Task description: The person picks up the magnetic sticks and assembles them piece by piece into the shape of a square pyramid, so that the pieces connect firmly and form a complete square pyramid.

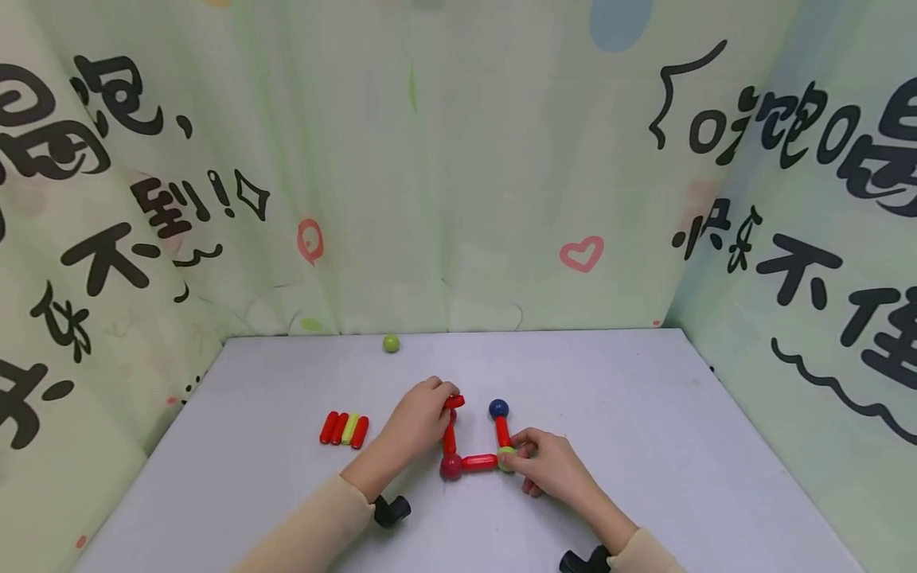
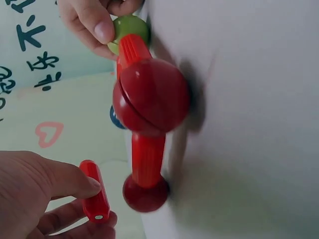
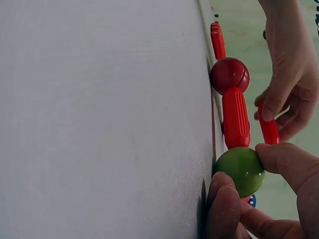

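In my left hand (image 1: pixel 423 418) I pinch a loose red magnetic rod (image 2: pixel 94 191), held above the far red ball (image 2: pixel 145 193). A U-shaped figure of rods and balls lies on the table. At its near left corner is a red ball (image 1: pixel 451 466), joined by a red rod (image 1: pixel 480 462) to a green ball (image 3: pixel 240 172). My right hand (image 1: pixel 555 465) grips that green ball between thumb and fingers. From it another red rod (image 1: pixel 503 432) runs back to a blue ball (image 1: pixel 498 408). A further red rod (image 2: pixel 148 159) links the two red balls.
Left of the figure, several rods lie side by side, red ones and a yellow-green rod (image 1: pixel 349 429). A single green ball (image 1: pixel 390 343) sits near the back edge of the white table (image 1: pixel 609 382). A printed curtain (image 1: pixel 444 199) hangs behind and at both sides.
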